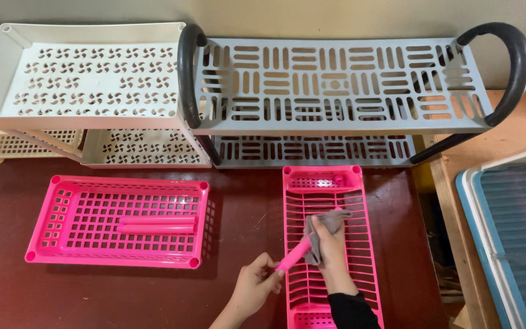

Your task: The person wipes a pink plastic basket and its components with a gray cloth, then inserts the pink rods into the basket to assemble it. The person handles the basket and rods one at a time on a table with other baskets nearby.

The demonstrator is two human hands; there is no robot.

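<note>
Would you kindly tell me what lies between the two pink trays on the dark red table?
In the head view, only bare dark red table shows between the wide pink tray and the long pink tray; lower down, the left hand reaches into that gap.

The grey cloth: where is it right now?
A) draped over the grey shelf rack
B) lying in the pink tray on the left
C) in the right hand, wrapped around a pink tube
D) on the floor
C: the grey cloth is bunched in the right hand against the pink tube, whose lower end the left hand pinches, over the narrow pink tray.
</note>
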